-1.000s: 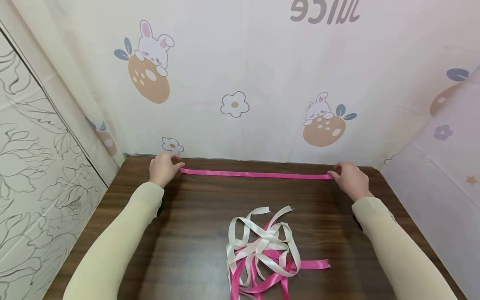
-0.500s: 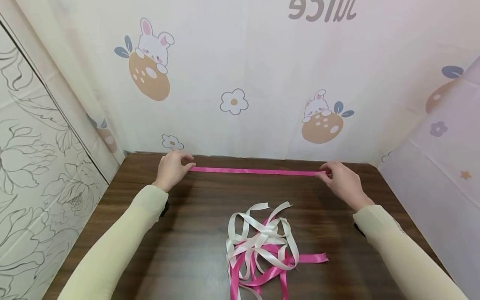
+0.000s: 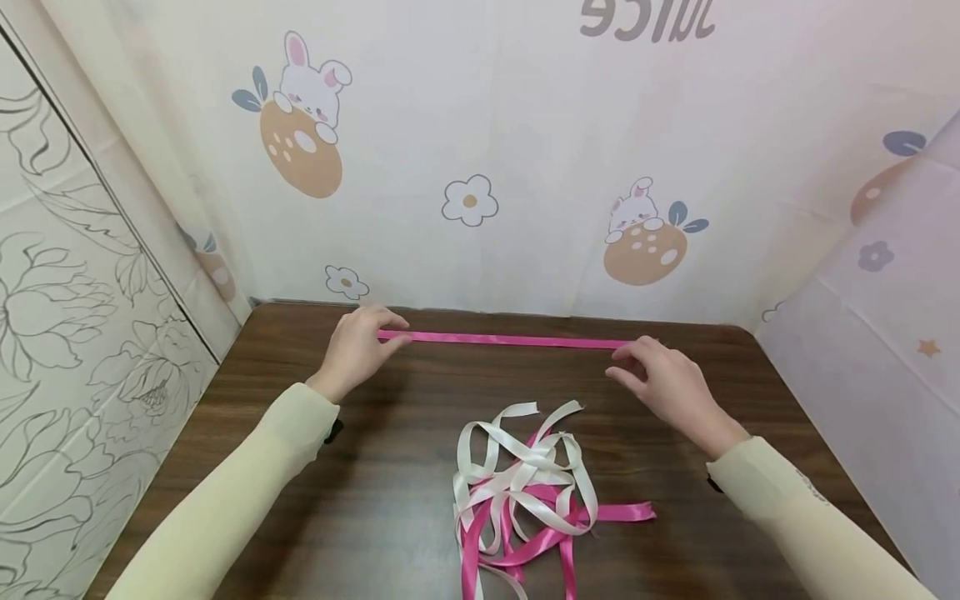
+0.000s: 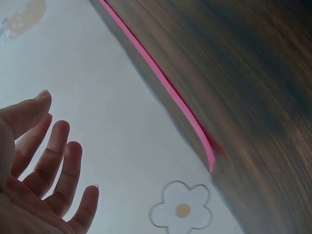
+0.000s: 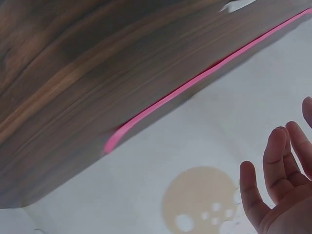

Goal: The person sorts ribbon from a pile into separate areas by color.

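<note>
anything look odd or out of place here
Mainly the ribbon pile: white and pink loops lie tangled on the table, unlike the nearly straight pink ribbon behind. The printed lettering above also reads backwards.

Room corner, home-like; exact type not determinable. One dark brown wood-grain table [image 3: 375,500]; creased wall hangings [image 3: 540,125] printed with cartoon rabbits [image 3: 307,90] and flowers [image 3: 470,201].
</note>
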Motion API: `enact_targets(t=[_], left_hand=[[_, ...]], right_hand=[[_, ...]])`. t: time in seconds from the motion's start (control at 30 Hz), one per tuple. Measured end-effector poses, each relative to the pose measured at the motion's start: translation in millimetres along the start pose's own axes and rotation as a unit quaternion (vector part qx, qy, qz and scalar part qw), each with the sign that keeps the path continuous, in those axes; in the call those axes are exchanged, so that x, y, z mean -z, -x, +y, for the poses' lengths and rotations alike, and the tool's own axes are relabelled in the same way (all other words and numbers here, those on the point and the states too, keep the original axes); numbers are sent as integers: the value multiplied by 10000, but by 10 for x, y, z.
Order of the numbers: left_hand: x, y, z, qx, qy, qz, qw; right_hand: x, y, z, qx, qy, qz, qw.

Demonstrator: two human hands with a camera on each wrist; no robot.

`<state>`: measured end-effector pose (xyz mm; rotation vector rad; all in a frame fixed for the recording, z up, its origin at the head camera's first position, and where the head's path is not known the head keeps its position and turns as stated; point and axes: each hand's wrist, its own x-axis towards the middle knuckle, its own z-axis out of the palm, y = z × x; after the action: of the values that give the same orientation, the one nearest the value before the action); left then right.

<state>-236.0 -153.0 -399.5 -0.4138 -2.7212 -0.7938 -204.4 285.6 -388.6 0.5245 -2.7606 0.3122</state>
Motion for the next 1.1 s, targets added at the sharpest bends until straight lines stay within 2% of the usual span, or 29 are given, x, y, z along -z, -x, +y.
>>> enact_targets(t=[0.37, 0.53, 0.8, 1.03, 1.1], left_hand=[[-22, 191, 306, -880, 134, 216, 9958], [-46, 271, 415, -1411, 210, 167, 9896], [-114, 460, 527, -2025, 272, -38, 9789], [-179, 629, 655, -2545, 323, -198, 9663], [-198, 673, 691, -2656, 302, -214, 9634]], right_hand=[[65, 225, -406, 1001, -220, 381, 9940], [49, 326, -534, 1486, -338, 660, 9861], [44, 498, -737, 1989, -609, 650, 9760], [17, 638, -931, 2632, -906, 983, 9554], [3, 676, -971, 2717, -945, 1001, 9525]])
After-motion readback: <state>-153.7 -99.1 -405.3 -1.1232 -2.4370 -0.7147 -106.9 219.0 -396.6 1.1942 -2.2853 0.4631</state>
